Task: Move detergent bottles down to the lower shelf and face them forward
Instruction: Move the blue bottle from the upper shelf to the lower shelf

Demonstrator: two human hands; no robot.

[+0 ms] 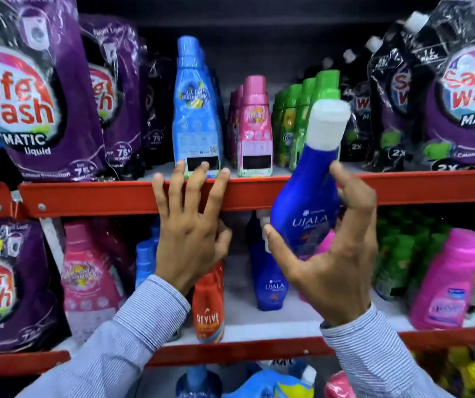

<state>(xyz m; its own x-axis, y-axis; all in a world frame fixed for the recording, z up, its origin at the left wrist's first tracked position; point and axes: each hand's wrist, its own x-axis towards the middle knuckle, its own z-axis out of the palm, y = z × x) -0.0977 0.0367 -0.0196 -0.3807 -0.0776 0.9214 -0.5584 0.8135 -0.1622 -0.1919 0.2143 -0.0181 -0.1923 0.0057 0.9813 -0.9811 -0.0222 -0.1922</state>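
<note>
My right hand (334, 254) grips a dark blue Ujala bottle (305, 202) with a white cap, tilted, in front of the red upper shelf rail (101, 196). The label faces me. Another blue Ujala bottle (269, 277) stands on the lower shelf (259, 320) just behind it. My left hand (191, 222) rests with spread fingers on the upper rail, fingertips touching the base of a light blue bottle (196, 110). Beside that bottle stand pink bottles (255, 127) and green bottles (302, 116) on the upper shelf.
Purple Safe Wash pouches (29, 90) fill both ends of the upper shelf and the lower left. The lower shelf also carries a red Revive bottle (209, 305), pink bottles (446, 280), green bottles (397, 254) and a pink pouch (86, 277). More bottles sit below.
</note>
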